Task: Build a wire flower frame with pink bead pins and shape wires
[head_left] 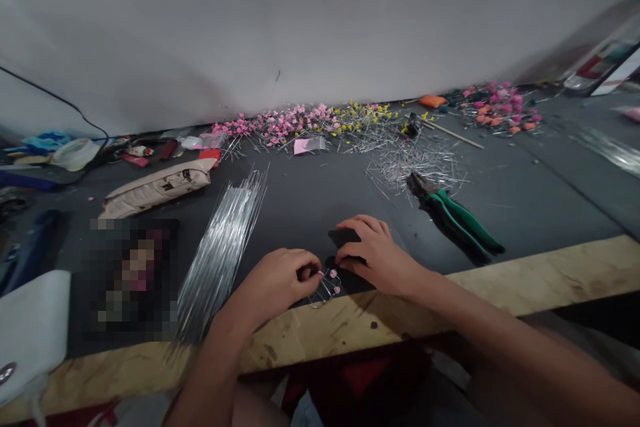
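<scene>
Pinching one small wire piece with pink beads (327, 283) at the table's near edge, the left hand (275, 283) is curled; the right hand (375, 253), fingers loosely bent, presses beside it. One bundle of wires (220, 250) lies left, one pair of green pliers (457, 217) farther right.

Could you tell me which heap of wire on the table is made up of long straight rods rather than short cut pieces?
The bundle of long wires left of the left hand; the short cut pieces lie scattered behind the pliers.

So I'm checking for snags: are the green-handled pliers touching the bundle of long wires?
Apart. The head view shows the green-handled pliers right of both hands, the bundle of long wires left of them, dark mat between.
</scene>
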`<state>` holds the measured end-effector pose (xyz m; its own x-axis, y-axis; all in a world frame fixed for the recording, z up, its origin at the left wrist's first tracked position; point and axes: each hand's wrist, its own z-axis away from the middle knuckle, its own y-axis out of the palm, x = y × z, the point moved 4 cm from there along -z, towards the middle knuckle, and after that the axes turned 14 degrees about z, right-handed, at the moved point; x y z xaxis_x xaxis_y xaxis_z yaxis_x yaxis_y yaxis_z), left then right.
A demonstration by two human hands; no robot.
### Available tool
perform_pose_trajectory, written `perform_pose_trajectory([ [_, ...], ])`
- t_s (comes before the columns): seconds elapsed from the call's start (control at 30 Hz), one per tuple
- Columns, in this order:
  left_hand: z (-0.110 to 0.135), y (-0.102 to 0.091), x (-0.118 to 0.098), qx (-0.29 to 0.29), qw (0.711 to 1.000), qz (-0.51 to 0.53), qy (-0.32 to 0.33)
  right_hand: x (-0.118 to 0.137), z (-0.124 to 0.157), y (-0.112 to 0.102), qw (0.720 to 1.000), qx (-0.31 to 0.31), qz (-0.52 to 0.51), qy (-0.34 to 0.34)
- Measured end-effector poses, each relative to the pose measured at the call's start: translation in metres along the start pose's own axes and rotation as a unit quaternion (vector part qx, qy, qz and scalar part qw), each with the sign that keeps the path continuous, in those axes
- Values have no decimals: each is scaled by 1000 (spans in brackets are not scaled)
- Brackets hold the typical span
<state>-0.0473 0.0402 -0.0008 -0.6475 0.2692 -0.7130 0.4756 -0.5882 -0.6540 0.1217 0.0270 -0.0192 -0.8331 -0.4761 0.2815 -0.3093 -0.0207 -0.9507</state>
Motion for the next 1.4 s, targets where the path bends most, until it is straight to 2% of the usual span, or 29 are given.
perform_pose_trajectory([
  [0.33,-3,1,0,24,999,9,-22,1,0,0,1000,3,-6,-1],
  [0.77,-5,-1,-2,40,999,25,-1,0,0,2,1000,7,-12,3],
  [1.4,-1,-3,-8,31,999,11,-9,-1,0,3,1000,7,-10,2],
])
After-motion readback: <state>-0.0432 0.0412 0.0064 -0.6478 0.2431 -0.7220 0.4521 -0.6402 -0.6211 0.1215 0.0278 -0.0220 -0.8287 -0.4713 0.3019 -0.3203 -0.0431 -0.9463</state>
